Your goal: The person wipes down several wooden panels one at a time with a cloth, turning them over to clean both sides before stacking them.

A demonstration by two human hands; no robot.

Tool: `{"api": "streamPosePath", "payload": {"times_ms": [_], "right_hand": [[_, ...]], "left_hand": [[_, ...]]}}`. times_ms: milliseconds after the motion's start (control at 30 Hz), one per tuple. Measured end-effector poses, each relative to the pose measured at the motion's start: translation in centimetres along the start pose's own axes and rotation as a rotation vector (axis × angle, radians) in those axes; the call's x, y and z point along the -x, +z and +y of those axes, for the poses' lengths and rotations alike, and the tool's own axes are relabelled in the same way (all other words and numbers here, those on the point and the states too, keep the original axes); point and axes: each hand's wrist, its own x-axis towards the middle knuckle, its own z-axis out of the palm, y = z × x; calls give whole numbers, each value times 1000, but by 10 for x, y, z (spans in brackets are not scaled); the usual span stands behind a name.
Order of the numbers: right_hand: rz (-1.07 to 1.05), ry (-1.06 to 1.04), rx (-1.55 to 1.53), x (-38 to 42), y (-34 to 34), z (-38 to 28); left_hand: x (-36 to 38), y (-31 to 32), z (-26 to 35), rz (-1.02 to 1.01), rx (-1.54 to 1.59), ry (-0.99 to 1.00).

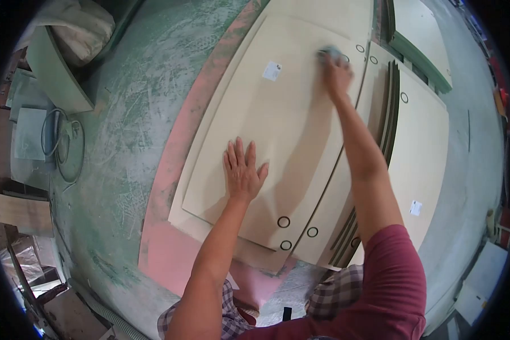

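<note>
Pressing flat on the panel (289,130), the left hand (243,175) has its fingers spread and holds nothing; it sits near the panel's left edge, toward the person. The right hand (338,78) is out at arm's length near the panel's far right part, fingers curled over a small grey pad (329,54) that lies against the panel face. Panel is cream, stacked on a slightly larger lower panel (187,198) whose margin shows along the left. White label (271,71) is left of the pad, apart from it.

Open room: wide bare panel face between the hands; pink surface (161,187) runs beyond the left edge, then scuffed green floor (127,113). Right side is tighter: a narrow dark seam, then a neighbouring panel (365,122) with upright-looking dark-edged strips (390,113) on it, and another cream panel (422,153) past those. Right forearm crosses over seam and strips.

Hard to make out: right hand and pad are motion-blurred, so pad shape, material and exact finger grip are unclear. Right arm and maroon sleeve (394,272) cover part of the strips and the panels' near side. Top end of the stack is cut off; lens rim blacks out the corners.
</note>
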Motion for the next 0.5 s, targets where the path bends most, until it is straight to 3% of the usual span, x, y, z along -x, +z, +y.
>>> {"api": "streamPosePath", "payload": {"times_ms": [67, 100, 167, 267, 333, 400, 500], "right_hand": [[-45, 68, -47, -2, -12, 12], [-160, -31, 6, 6, -31, -4], [-158, -382, 7, 30, -5, -34], [-311, -686, -366, 46, -22, -122], [-182, -834, -430, 25, 1, -160], [-294, -691, -173, -13, 30, -176], [-177, -505, 106, -77, 68, -134]], "left_hand": [[-2, -6, 1, -26, 13, -17], [-5, -8, 2, -48, 27, -24], [-6, -8, 2, -52, 31, -34], [-10, -7, 4, -86, 22, -45], [-9, -4, 3, -112, 3, -58], [-10, -1, 2, -84, -7, -43], [-10, 3, 0, -48, 12, -30]]}}
